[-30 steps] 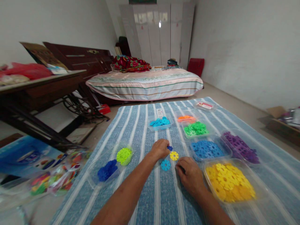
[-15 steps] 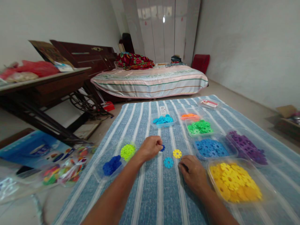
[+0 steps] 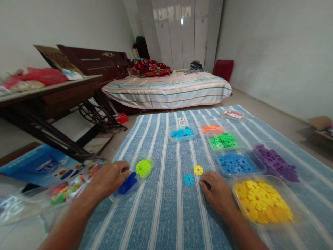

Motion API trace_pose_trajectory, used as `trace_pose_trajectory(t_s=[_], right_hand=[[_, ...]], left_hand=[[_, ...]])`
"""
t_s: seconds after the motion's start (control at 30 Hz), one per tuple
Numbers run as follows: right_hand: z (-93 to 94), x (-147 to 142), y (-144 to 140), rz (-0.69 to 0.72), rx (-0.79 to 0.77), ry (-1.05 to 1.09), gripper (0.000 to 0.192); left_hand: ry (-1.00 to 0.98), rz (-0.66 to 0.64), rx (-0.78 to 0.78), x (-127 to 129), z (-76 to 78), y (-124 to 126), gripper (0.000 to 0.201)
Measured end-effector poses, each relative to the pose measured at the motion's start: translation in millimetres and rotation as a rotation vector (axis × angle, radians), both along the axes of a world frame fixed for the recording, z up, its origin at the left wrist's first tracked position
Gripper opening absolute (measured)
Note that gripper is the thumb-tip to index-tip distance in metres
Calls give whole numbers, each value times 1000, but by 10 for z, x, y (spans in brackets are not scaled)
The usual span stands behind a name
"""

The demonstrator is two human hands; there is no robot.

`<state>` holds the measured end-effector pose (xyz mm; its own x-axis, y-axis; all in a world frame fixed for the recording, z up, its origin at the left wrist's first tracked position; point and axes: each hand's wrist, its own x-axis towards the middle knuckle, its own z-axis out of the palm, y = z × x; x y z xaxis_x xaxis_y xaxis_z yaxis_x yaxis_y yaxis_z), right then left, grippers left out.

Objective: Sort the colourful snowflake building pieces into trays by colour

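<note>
My left hand (image 3: pixel 109 178) hovers with curled fingers over the left edge of a clear tray of dark blue snowflake pieces (image 3: pixel 128 184). Whether it holds a piece is hidden. A tub of lime pieces (image 3: pixel 143 167) sits just beyond that tray. My right hand (image 3: pixel 217 191) rests knuckles-up on the striped blue cloth (image 3: pixel 169 215), fingers curled, beside a tray of yellow pieces (image 3: pixel 262 205). A loose teal piece (image 3: pixel 188 179) and a loose yellow piece (image 3: pixel 198 169) lie on the cloth just ahead of my right hand.
Further trays hold blue (image 3: pixel 235 163), purple (image 3: pixel 275 161), green (image 3: pixel 223 140), orange (image 3: pixel 211 128) and teal pieces (image 3: pixel 182 132). A bag of mixed pieces (image 3: pixel 67 187) and a blue box (image 3: pixel 39 166) lie at the left. A dark table (image 3: pixel 52 100) and a bed (image 3: pixel 166 90) stand beyond.
My left hand carried a dark blue piece from the middle of the cloth leftward to the dark blue tray. My right hand stayed put. The view shifted slightly.
</note>
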<state>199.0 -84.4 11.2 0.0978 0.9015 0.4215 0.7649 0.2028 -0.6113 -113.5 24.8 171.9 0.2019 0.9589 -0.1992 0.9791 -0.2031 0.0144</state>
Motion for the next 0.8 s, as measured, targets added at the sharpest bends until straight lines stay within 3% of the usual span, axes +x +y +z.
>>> trace_pose_trajectory(t_s=[0.1, 0.2, 0.33, 0.47, 0.6, 0.8], right_hand=[[8, -1, -1, 1, 4, -2, 15], [21, -5, -3, -10, 2, -8, 15], [29, -8, 0, -14, 0, -12, 15], [16, -4, 10, -12, 13, -18, 16], [13, -2, 10, -11, 10, -26, 16], [39, -10, 5, -13, 1, -27, 15]], left_hand=[[-127, -174, -31, 382, -86, -76, 25], [-241, -335, -107, 860, -268, -96, 20], [-234, -401, -121, 1508, -559, -55, 16], [-240, -400, -123, 1989, -739, -15, 21], [-261, -373, -175, 2174, -829, 33, 15], [-433, -251, -291, 2038, -925, 196, 11]])
